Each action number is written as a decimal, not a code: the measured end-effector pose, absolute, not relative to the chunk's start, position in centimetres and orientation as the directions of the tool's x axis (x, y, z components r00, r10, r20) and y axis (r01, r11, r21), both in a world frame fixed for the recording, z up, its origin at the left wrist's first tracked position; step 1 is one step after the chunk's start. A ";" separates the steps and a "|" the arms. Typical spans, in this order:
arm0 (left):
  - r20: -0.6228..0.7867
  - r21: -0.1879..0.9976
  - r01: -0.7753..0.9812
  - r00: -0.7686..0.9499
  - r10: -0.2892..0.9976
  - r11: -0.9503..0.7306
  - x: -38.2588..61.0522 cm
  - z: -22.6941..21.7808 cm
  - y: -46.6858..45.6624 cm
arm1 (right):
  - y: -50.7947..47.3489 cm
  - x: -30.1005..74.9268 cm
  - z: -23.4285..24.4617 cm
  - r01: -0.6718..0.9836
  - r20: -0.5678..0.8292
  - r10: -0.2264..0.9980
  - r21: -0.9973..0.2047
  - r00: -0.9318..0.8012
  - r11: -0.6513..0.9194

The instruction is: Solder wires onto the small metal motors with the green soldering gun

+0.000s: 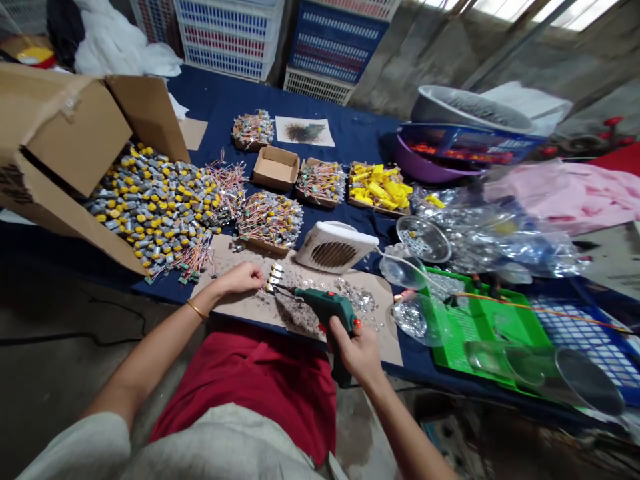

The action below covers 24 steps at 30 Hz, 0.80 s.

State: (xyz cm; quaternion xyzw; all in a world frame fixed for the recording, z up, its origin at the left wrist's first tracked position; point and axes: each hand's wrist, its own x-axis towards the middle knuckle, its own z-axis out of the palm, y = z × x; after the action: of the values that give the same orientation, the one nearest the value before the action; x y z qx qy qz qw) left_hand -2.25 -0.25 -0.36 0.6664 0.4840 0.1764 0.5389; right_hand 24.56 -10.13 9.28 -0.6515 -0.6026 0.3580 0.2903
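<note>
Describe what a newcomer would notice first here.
A heap of grey motors with yellow ends spills from a cardboard box at the left of the blue-covered table. At the front centre, the right hand grips a green soldering gun, its tip beside the left hand. A green tray sits at the right.

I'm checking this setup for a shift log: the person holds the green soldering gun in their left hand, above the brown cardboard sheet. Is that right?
Not quite. The head view shows the green soldering gun in the right hand, not the left. The rest stands: it is above the brown cardboard sheet.
</note>
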 end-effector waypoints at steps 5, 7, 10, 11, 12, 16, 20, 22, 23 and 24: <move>-0.315 0.881 0.466 0.463 0.829 0.074 -2.2 -0.2 -0.2 | -9.4 24.8 9.1 0.657 -0.082 0.996 -0.753 -0.046 -0.031; -0.321 0.876 0.476 0.463 0.826 0.074 -2.2 -0.1 -0.2 | -9.3 24.9 8.9 0.657 -0.063 0.996 -0.754 -0.057 -0.010; -0.325 0.870 0.488 0.458 0.827 0.071 -2.3 0.0 -0.2 | -9.2 25.0 8.8 0.651 -0.062 0.995 -0.759 -0.082 0.006; -0.325 0.869 0.490 0.458 0.827 0.071 -2.3 0.0 -0.2 | -9.2 25.0 8.8 0.650 -0.064 0.994 -0.759 -0.087 0.008; -0.325 0.868 0.492 0.457 0.828 0.069 -2.3 -0.1 -0.1 | -9.2 25.0 8.8 0.651 -0.065 0.994 -0.759 -0.090 0.009; -0.324 0.866 0.496 0.464 0.825 0.061 -2.3 -0.3 0.0 | -9.1 25.0 8.9 0.658 -0.058 0.994 -0.753 -0.097 0.020; -0.330 0.866 0.496 0.462 0.823 0.068 -2.3 -0.3 0.0 | -9.0 25.0 9.0 0.692 -0.052 0.993 -0.721 -0.108 0.037; -0.328 0.866 0.495 0.462 0.824 0.068 -2.3 -0.3 0.0 | -8.9 25.0 8.9 0.716 -0.037 0.993 -0.696 -0.114 0.056; -0.328 0.868 0.491 0.465 0.823 0.068 -2.3 -0.2 -0.1 | -8.9 25.0 8.8 0.727 -0.028 0.993 -0.683 -0.116 0.066; -0.328 0.870 0.488 0.467 0.821 0.070 -2.3 -0.1 -0.1 | -8.8 25.0 8.8 0.739 -0.020 0.993 -0.670 -0.119 0.075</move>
State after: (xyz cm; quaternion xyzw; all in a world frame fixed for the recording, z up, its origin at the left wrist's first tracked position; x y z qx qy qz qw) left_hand -2.27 -0.08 -0.14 0.6643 0.4925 0.1540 0.5407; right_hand 24.99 -8.82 8.79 -0.6224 -0.6956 0.2746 0.2311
